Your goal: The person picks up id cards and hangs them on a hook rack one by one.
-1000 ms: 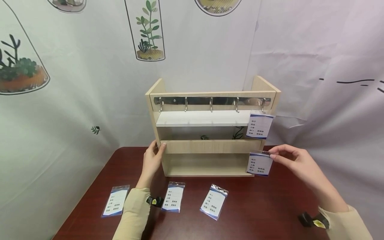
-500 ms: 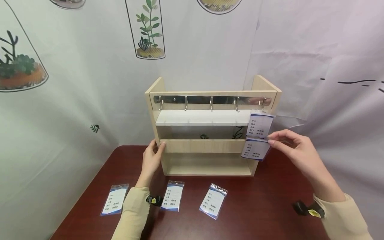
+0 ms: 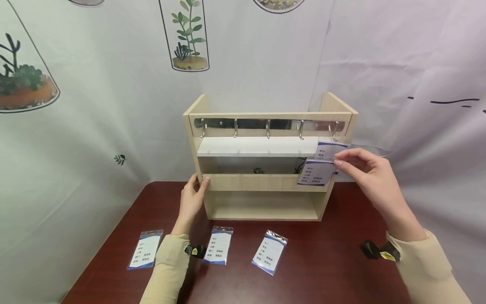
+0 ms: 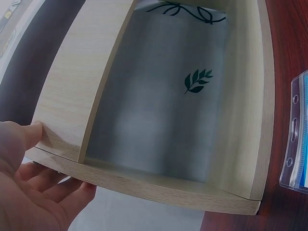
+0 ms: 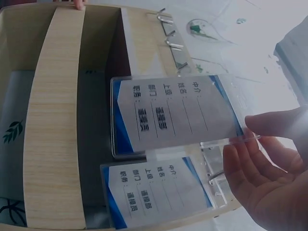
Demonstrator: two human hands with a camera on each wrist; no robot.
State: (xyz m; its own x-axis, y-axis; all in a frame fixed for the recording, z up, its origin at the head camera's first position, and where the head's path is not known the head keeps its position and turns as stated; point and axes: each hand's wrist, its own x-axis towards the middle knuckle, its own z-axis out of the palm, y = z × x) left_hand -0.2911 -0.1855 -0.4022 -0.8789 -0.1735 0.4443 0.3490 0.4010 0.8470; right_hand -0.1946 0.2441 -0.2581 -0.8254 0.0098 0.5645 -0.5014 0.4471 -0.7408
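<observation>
My right hand (image 3: 373,177) pinches a clear badge holder (image 5: 173,115) by its top edge, between thumb and fingers. Its card is white with blue corners and printed text. In the head view the held badge overlaps the lower part of another badge holder (image 3: 329,147), which hangs from the rightmost hook (image 3: 335,130) of a small wooden shelf (image 3: 262,183). That hanging badge (image 5: 156,192) shows beside the held one in the right wrist view. My left hand (image 3: 191,202) grips the shelf's left side, thumb on the front board (image 4: 72,91) and fingers around the outside of the side panel.
Three more badge holders lie face up on the dark red table: one at left (image 3: 144,250), one near the left wrist (image 3: 218,245), and a tilted one (image 3: 270,253) in the middle. Several metal hooks (image 3: 268,128) line the shelf's top rail. A printed curtain (image 3: 265,63) hangs behind.
My right hand has lifted the held badge from beside the shelf's lower opening, up and to the left, in front of the hanging badge. The left hand keeps its grip on the shelf.
</observation>
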